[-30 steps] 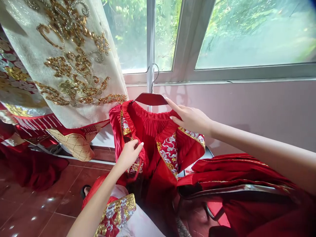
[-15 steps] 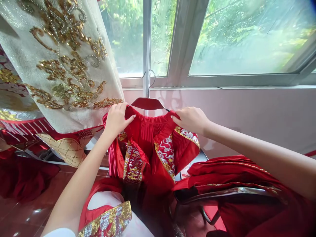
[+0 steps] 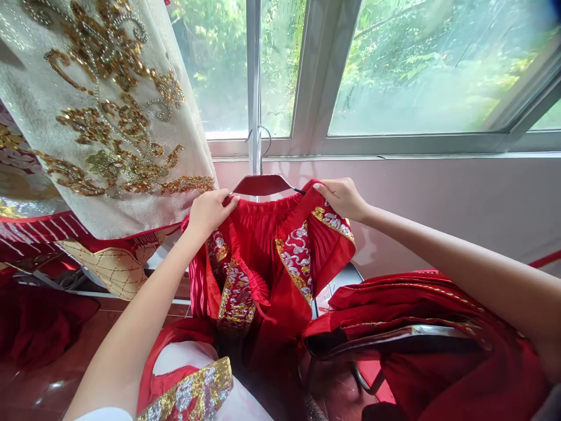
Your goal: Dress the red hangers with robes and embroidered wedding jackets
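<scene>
A red pleated garment (image 3: 272, 225) with gold and silver brocade bands hangs in front of me on a dark red hanger (image 3: 262, 185). My left hand (image 3: 209, 211) is closed on the garment's left shoulder, near that end of the hanger. At the opposite shoulder, my right hand (image 3: 339, 197) pinches the red fabric by its gathered edge, slightly above the hanger's clip. The garment's lower part falls into shadow. Another brocade-trimmed red cloth (image 3: 188, 392) lies over white fabric close to my body.
A white cloth with gold sequins (image 3: 127, 117) hangs at the left. More red fabric (image 3: 421, 301) is draped over a metal-framed chair (image 3: 394, 339) at the right. Behind are a window (image 3: 421, 70) and a pale wall (image 3: 438, 204). Dark red fabric (image 3: 39, 327) lies lower left.
My right hand has risen a little and moved slightly right, lifting the garment's right shoulder above the hanger's end. The left hand stays at its shoulder. The view has shifted slightly.
</scene>
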Motion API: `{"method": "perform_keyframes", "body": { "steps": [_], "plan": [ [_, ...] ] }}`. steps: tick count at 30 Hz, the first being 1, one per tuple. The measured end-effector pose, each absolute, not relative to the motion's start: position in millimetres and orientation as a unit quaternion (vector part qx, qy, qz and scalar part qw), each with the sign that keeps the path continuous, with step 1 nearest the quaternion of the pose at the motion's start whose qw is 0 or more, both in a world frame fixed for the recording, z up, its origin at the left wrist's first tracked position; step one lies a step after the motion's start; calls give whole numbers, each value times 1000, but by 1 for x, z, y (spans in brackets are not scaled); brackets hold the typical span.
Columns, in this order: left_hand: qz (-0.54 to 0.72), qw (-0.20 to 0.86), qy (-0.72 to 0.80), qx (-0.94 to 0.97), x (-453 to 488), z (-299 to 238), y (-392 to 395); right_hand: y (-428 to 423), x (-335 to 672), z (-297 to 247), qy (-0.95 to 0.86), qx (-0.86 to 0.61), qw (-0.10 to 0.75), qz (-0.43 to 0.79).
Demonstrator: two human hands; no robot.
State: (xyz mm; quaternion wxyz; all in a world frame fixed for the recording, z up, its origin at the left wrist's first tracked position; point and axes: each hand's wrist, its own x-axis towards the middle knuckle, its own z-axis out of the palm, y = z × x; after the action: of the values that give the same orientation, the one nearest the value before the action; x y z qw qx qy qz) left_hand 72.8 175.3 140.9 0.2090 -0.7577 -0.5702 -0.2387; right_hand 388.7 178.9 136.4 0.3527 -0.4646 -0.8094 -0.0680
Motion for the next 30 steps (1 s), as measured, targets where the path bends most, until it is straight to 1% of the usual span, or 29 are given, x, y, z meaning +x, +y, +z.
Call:
{"method": "perform_keyframes", "body": {
  "steps": [4,6,7,9,10,14,16,18,21,24,27,30],
  "plan": [
    [-218,207,-602,-740,83,138,172,185,390,138,-700,-511,498,-44],
    [-221,208,-602,-739,86,135,173,186,392,141,-661,-521,538,-38],
    [-224,207,-601,-739,87,133,174,185,393,143,-657,-526,538,-45],
    [-233,205,-599,-739,89,129,175,181,395,148,-684,-532,492,-84],
    [-237,204,-598,-738,89,128,176,177,396,150,-717,-526,444,-110],
    [-264,203,-590,-736,85,125,178,164,394,152,-857,-430,179,-222],
    [-281,202,-576,-741,82,124,177,160,386,149,-878,-387,99,-265],
    [-307,211,-556,-743,79,120,171,156,374,145,-885,-361,57,-287],
    [-339,250,-506,-752,80,105,145,146,354,139,-894,-345,25,-284],
    [-317,265,-446,-794,88,76,107,132,337,126,-896,-378,-8,-232],
    [-296,248,-469,-794,97,46,75,121,328,106,-896,-406,-53,-170],
    [-258,233,-470,-811,99,25,66,120,324,85,-892,-425,-68,-137]
  ]
}}
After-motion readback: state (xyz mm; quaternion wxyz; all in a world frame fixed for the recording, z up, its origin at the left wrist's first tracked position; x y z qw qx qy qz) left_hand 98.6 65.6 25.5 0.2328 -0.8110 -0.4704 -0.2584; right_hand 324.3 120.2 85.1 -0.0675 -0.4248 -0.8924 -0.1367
